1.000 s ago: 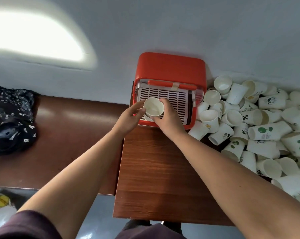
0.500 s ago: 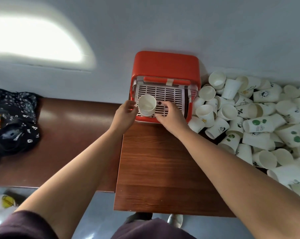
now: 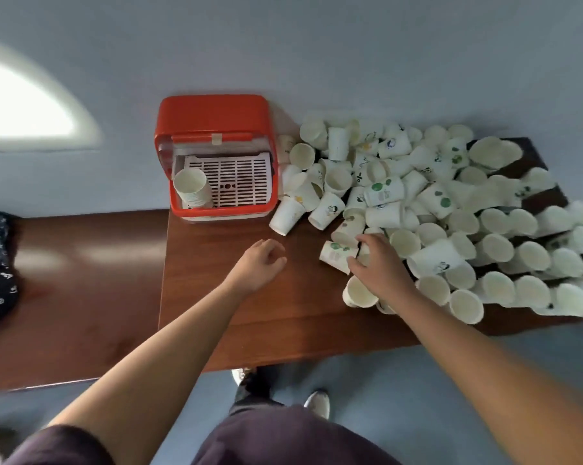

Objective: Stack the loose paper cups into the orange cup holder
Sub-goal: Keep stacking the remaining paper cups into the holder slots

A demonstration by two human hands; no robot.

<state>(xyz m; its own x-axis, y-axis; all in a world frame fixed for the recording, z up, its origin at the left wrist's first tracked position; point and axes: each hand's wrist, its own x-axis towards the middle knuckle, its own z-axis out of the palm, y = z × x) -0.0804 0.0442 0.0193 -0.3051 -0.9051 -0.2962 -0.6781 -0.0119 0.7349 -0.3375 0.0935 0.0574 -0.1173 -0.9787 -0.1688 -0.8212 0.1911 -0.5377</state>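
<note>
The orange cup holder [image 3: 216, 119] stands on the bench [image 3: 216, 297], beyond and left of the left grip [image 3: 260, 263]; stacked cups [image 3: 191, 187] sit in its left corner. The left grip is loosely curled and empty. The right grip [image 3: 380, 270] curls round a green-dotted cup [image 3: 335, 251] lying sideways. The loose cups [image 3: 484, 229] are piled beyond and right of it.

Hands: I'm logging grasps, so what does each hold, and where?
The right hand grips a lying green-dotted cup round its side; the left hand holds nothing.
</note>
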